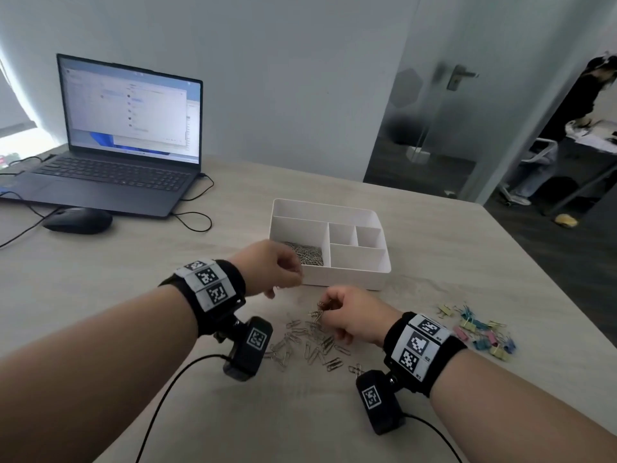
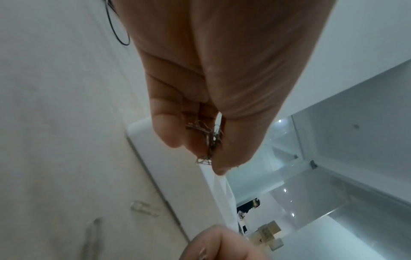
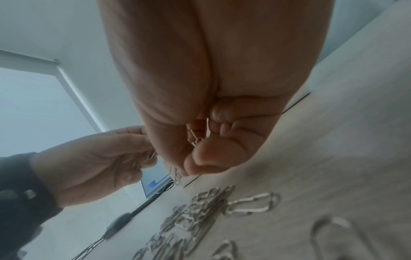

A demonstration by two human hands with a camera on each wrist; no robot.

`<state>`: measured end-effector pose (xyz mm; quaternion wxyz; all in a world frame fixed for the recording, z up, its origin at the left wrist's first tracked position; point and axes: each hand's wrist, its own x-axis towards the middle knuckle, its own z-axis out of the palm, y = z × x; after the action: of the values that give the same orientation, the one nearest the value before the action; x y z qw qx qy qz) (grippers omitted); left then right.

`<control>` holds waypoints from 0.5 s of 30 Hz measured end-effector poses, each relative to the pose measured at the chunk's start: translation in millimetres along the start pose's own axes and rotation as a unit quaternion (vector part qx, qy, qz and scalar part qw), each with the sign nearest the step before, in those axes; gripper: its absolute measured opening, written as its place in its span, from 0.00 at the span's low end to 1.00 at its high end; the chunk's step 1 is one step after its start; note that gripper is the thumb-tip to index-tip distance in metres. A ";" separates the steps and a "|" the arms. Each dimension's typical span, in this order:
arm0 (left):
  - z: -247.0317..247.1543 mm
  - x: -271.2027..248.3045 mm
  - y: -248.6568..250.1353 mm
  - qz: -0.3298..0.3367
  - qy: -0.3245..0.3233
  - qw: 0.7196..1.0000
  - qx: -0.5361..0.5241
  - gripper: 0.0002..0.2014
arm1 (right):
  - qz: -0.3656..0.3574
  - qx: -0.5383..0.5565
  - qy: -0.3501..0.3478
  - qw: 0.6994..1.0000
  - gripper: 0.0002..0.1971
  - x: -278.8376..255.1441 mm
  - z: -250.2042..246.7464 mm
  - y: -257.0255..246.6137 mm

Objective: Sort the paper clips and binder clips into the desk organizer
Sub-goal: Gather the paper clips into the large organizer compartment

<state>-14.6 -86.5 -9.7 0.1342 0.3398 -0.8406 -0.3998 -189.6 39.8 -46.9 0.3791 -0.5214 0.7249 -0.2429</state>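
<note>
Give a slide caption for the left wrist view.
Left hand pinches a bunch of paper clips beside the white organizer.

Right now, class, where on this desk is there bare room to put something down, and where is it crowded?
Bare table lies right of the organizer, and between the mouse and the left hand. It is crowded in front of the organizer: loose paper clips under both hands, and binder clips beside the right hand.
</note>
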 end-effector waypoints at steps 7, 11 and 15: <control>-15.4 31.6 5.8 0.000 0.104 0.995 0.003 0.03 | -0.018 0.116 0.032 0.993 0.04 10.4 -6.1 -13.6; -12.6 31.4 -1.7 0.001 0.112 0.994 -0.021 0.06 | -0.045 0.165 0.073 0.983 0.05 20.5 -16.4 -32.5; -14.3 19.8 -8.6 0.002 0.136 0.991 0.002 0.04 | -0.056 0.174 0.133 0.974 0.06 41.6 -28.4 -55.5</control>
<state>-18.1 -112.1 -8.0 0.2471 0.3893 -0.8163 -0.3479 -187.7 -19.3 -0.8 0.3504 -0.4499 0.6850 -0.4535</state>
